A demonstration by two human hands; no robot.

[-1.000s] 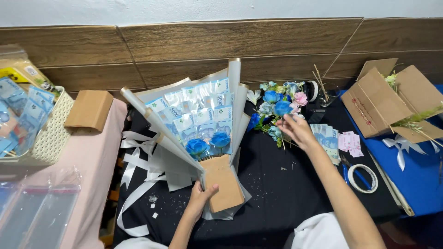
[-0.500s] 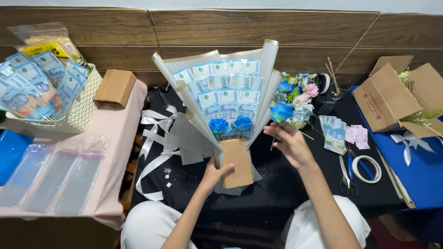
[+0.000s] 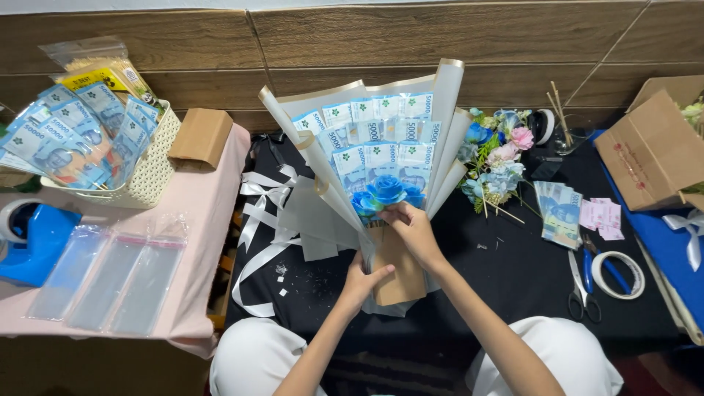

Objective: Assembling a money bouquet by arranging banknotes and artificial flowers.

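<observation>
A black cloth-covered surface [image 3: 513, 271] sits against a brown wood-panelled wall [image 3: 352, 37]. At its centre lies the cream-wrapped banknote bouquet [image 3: 381, 161]. The left hand [image 3: 363, 282] clasps its brown paper base; the right hand [image 3: 411, 224] pinches the blue fabric roses [image 3: 385, 192]. Scissors [image 3: 583, 282] lie at 4 o'clock.

Banknote bouquet [image 3: 381, 147] was blue-green, wrapped in cream paper, with blue roses [image 3: 386, 192] and a tan base. The table [image 3: 506, 271] was black; its ribbon [image 3: 257, 220] was white; the scissors [image 3: 584, 282] were blue-handled.
</observation>
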